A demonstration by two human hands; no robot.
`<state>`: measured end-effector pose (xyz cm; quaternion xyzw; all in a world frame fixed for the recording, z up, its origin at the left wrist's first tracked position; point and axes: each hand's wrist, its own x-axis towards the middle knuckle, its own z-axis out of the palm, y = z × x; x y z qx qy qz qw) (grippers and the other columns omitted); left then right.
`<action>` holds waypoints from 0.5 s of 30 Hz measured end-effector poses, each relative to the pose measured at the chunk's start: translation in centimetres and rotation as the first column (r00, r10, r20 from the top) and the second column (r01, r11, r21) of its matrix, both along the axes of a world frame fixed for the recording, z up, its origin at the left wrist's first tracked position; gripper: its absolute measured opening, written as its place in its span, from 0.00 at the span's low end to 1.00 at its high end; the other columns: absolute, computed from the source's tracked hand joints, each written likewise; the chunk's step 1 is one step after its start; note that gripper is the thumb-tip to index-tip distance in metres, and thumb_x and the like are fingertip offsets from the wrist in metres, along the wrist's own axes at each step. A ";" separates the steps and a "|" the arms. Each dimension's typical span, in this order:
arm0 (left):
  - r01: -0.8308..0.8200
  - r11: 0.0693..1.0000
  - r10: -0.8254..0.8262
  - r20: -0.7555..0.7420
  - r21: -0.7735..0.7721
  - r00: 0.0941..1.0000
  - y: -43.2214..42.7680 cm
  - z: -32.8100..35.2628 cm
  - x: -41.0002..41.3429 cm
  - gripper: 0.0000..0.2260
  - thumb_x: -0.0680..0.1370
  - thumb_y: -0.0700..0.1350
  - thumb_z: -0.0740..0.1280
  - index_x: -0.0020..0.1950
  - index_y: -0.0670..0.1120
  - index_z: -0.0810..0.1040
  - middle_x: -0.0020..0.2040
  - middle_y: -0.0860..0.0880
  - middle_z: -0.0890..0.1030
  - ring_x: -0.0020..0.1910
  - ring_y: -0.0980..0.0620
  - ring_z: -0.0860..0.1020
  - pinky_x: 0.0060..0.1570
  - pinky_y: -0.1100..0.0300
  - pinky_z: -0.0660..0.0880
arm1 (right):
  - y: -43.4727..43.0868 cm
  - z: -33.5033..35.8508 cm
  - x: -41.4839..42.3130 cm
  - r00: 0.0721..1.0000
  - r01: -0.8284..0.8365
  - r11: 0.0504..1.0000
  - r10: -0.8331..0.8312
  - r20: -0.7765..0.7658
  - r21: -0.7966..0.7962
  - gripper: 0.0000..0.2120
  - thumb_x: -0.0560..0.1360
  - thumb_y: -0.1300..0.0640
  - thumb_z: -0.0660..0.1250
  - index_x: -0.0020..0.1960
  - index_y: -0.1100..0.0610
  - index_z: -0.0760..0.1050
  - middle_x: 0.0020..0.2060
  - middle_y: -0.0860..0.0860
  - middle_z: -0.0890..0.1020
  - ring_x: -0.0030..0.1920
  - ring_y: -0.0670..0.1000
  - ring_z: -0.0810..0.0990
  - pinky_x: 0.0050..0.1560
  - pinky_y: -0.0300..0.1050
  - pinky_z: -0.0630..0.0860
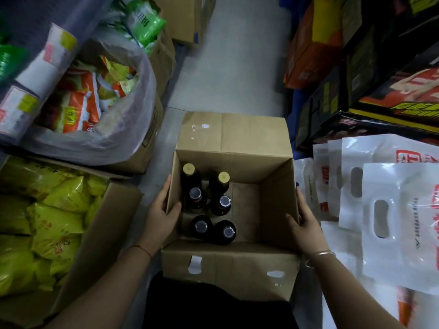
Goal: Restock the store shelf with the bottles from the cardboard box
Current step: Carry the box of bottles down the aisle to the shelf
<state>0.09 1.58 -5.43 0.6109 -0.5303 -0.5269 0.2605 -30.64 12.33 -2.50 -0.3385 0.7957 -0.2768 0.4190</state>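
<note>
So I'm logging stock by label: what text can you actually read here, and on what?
No text here reads clearly.
White bags: large red characters, cut off and blurred; small vertical print too small.
Orange packets: yellow patch with characters, blurred.
Green packet: dark characters, blurred.
Black cartons: yellow lettering, blurred.
Bottles and box: no legible text.

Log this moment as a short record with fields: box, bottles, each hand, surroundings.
box: open cardboard box on the floor, flaps out
bottles: six dark bottles, upright, in the box's left half; two gold caps, four dark caps
left hand: left hand grips the left wall
right hand: right hand grips the right wall
surroundings: yellow packets left, white bags right
</note>
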 end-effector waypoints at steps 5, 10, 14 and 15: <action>-0.007 1.000 0.006 0.007 0.021 1.000 -0.3 -0.3 0.0 0.33 0.77 0.33 0.61 0.72 0.65 0.60 0.70 0.52 0.72 0.69 0.53 0.71 0.69 0.48 0.68 | -0.2 -0.4 0.3 0.999 0.027 0.999 -0.026 0.035 -0.032 0.34 0.78 0.61 0.61 0.73 0.36 0.48 0.71 0.48 0.66 0.66 0.50 0.67 0.61 0.46 0.67; -0.073 0.993 0.075 -0.021 0.095 0.997 -0.4 -0.5 -0.4 0.29 0.78 0.31 0.59 0.76 0.52 0.60 0.69 0.46 0.74 0.68 0.49 0.72 0.69 0.48 0.68 | 0.1 -0.5 0.3 0.997 0.072 0.996 -0.070 0.033 -0.057 0.33 0.78 0.63 0.59 0.73 0.36 0.52 0.67 0.44 0.69 0.64 0.46 0.68 0.64 0.45 0.67; -0.068 0.995 0.067 0.011 0.077 0.998 -0.9 -0.4 -0.4 0.26 0.78 0.30 0.59 0.74 0.48 0.64 0.66 0.46 0.76 0.66 0.49 0.74 0.68 0.48 0.69 | -0.2 -0.4 0.3 0.996 0.093 0.994 -0.094 -0.008 -0.057 0.32 0.78 0.62 0.60 0.72 0.35 0.54 0.68 0.49 0.72 0.66 0.53 0.72 0.66 0.58 0.71; -0.064 0.995 0.063 0.011 0.077 0.998 -1.1 -0.3 -0.3 0.26 0.78 0.30 0.59 0.74 0.48 0.64 0.65 0.46 0.76 0.65 0.49 0.74 0.68 0.49 0.69 | -0.3 -0.3 0.4 0.996 0.093 0.993 -0.093 -0.007 -0.068 0.32 0.78 0.63 0.60 0.72 0.37 0.55 0.68 0.49 0.72 0.67 0.53 0.72 0.66 0.58 0.70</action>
